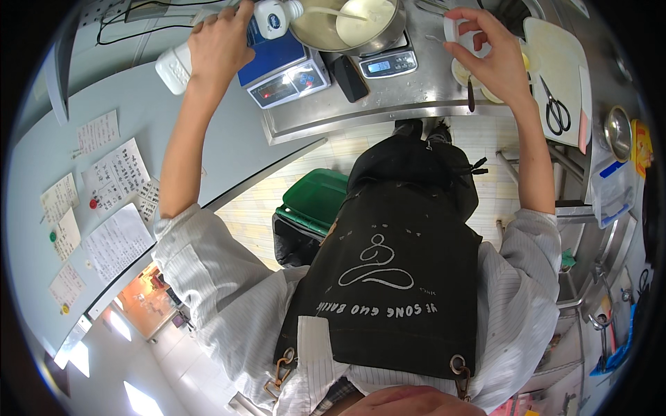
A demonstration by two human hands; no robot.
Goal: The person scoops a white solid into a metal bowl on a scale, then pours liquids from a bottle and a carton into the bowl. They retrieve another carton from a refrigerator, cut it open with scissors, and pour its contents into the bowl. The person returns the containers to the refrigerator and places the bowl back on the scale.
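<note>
My left hand (221,44) grips a white plastic bottle (174,67) with a blue label, tipped so its mouth points right. A pale stream (333,12) runs from the mouth into the stainless-steel mixing bowl (317,39). Creamy pale liquid (367,21) pools in the bowl. Under the bowl stands a small digital scale (389,65) with its display lit. My right hand (491,52) pinches a white screw cap (450,30) between thumb and fingers, to the right of the bowl. Below that hand, small dishes (460,73) and a dark-handled utensil (471,95) are partly hidden.
Left of the small scale are a black phone (349,78) and a blue-topped platform scale (286,78). Black-handled scissors (558,112) lie on a cutting board (564,62) at right, near a steel bowl (618,134). A green-lidded bin (315,195) stands on the floor.
</note>
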